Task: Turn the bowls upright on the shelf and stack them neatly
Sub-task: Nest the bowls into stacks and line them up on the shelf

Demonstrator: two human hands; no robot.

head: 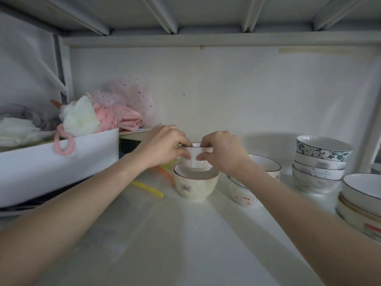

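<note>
1. Head view, nearest zone: showing both forearms reaching in over the bare front of the shelf point(165, 234), with nothing underfoot to snag.
2. Lying left of centre: a yellow stick point(147, 187) and an orange stick point(165, 174), close beside the cream bowl point(195, 187). Risking a nudge from the left forearm, tipping the cream bowl.
3. Standing upright at centre: the cream bowl, receiving the load.
4. Hovering just above it: a small white bowl point(195, 156), upright, foot dipping into the cream bowl's mouth. Left hand point(165, 145) and right hand point(221, 150) pinching it narrowly by rim and wall, thumbs in front.
5. Judging the hazards: releasing off-centre, leaving the small white bowl tilted; trapping fingertips between the two rims; dropping early, chipping glaze.
6. Sitting under the right forearm: two more bowls point(266, 166), partly hidden. Risking a knock on withdrawing the arm.
7. Standing farther right: a stack of four bowls point(321, 162) and wide dishes point(362, 195), well apart.
</note>
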